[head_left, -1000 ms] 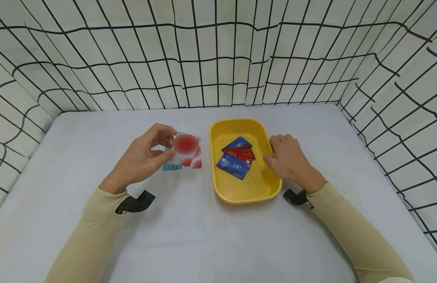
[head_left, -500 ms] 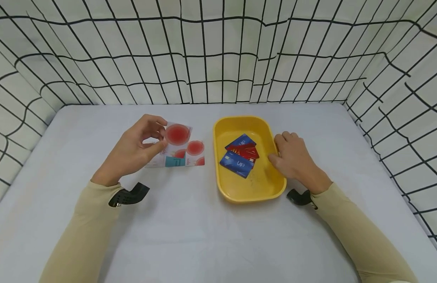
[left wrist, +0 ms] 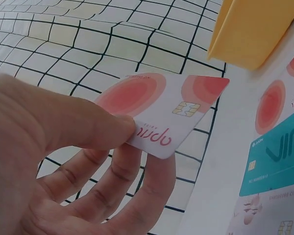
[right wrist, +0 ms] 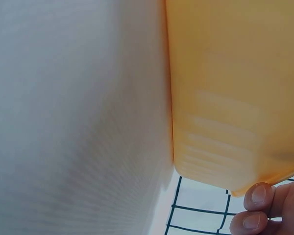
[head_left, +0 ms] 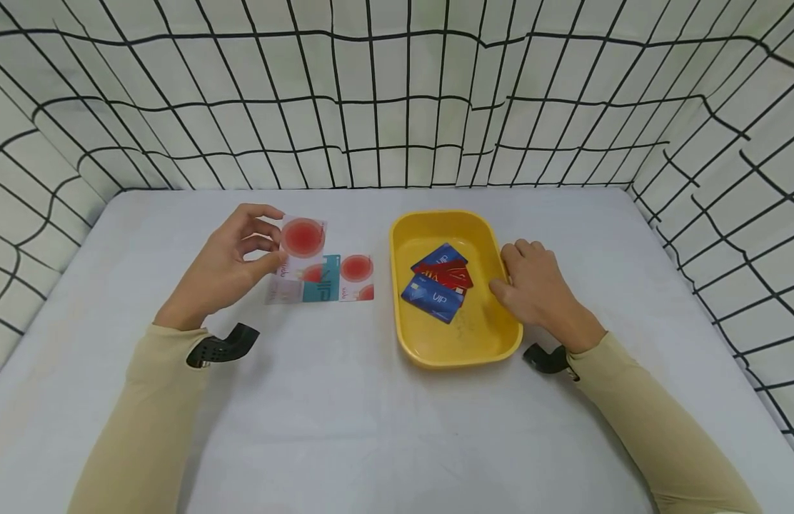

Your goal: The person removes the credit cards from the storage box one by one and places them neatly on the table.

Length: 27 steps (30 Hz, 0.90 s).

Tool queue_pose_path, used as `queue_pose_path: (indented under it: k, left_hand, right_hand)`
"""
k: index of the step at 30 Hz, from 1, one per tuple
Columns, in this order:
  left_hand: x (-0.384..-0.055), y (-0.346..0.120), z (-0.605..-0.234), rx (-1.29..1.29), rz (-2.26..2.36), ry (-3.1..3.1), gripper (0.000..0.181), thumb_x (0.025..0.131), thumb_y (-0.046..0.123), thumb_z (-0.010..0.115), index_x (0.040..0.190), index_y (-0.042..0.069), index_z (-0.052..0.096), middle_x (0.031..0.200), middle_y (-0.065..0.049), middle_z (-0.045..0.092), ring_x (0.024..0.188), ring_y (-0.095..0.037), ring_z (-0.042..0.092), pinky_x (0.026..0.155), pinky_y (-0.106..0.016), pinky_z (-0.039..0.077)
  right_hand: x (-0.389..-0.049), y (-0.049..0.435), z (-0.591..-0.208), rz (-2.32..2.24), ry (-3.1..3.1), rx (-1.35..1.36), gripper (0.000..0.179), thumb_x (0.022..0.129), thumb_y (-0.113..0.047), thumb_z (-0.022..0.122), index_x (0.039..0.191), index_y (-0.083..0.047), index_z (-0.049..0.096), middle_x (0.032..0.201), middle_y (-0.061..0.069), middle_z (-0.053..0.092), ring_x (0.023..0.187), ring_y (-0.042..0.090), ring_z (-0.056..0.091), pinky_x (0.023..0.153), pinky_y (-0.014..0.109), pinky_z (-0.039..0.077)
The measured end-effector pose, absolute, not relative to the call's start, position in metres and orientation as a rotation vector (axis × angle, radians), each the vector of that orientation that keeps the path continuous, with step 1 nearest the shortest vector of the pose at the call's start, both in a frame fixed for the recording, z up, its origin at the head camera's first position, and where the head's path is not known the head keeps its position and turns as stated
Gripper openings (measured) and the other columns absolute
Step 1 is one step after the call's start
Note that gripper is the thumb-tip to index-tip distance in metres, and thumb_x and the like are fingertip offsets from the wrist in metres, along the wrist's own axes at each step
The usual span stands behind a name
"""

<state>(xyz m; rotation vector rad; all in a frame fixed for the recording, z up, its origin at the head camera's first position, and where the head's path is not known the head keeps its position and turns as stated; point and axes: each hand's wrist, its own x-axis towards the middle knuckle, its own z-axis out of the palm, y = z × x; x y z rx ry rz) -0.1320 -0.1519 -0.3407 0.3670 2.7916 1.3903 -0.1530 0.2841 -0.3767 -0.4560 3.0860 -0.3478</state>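
Note:
My left hand [head_left: 226,268] pinches a white plastic card [left wrist: 152,112] with red circles and a chip between thumb and fingers, raised over the table. Below and right of it lie cards in a row: a pale card [head_left: 285,291], partly hidden, a teal VIP card [head_left: 322,282] and another white card with red circles [head_left: 357,270]. My right hand [head_left: 532,282] grips the right rim of a yellow tray [head_left: 474,343], its fingertips [right wrist: 258,193] at the edge in the right wrist view. Inside overlap a blue VIP card [head_left: 432,298], red cards [head_left: 460,275] and another blue card [head_left: 443,254].
A white cloth [head_left: 345,428] covers the table. Black grid netting [head_left: 406,100] over pale walls rises behind the table and along both sides. Black wrist mounts [head_left: 223,346] sit at the sleeve cuffs.
My left hand has drawn the white card leftward, uncovering more of the teal card and the white card in the row. My right hand keeps its grip on the tray's rim.

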Motion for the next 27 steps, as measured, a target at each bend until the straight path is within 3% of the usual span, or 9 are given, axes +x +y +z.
queue_pose_path:
  k: [9,27]
  left_hand:
    - [-0.136,-0.163,-0.346,0.154,1.321,2.741,0.058,0.102,0.018,0.063,0.153,0.019,0.034,0.135,-0.012,0.054,0.122,-0.026,0.059,0.081,-0.005,0.050]
    - [-0.144,-0.193,-0.362,0.022,1.379,2.627,0.063,0.103,0.019,0.061,0.156,0.021,0.027,0.135,-0.008,0.050,0.107,-0.012,0.063,0.082,-0.014,0.058]
  right_hand:
    - [-0.153,0.283,-0.377,-0.326,3.098,-0.435,0.031,0.088,-0.025,0.050,0.106,-0.001,0.058,0.089,0.011,0.050,0.088,0.030,0.043,0.076,0.039,0.029]
    - [-0.153,0.283,-0.378,-0.332,3.091,-0.427,0.029,0.088,-0.025,0.050,0.104,-0.002,0.057,0.089,0.012,0.049,0.089,0.030,0.043,0.076,0.040,0.030]
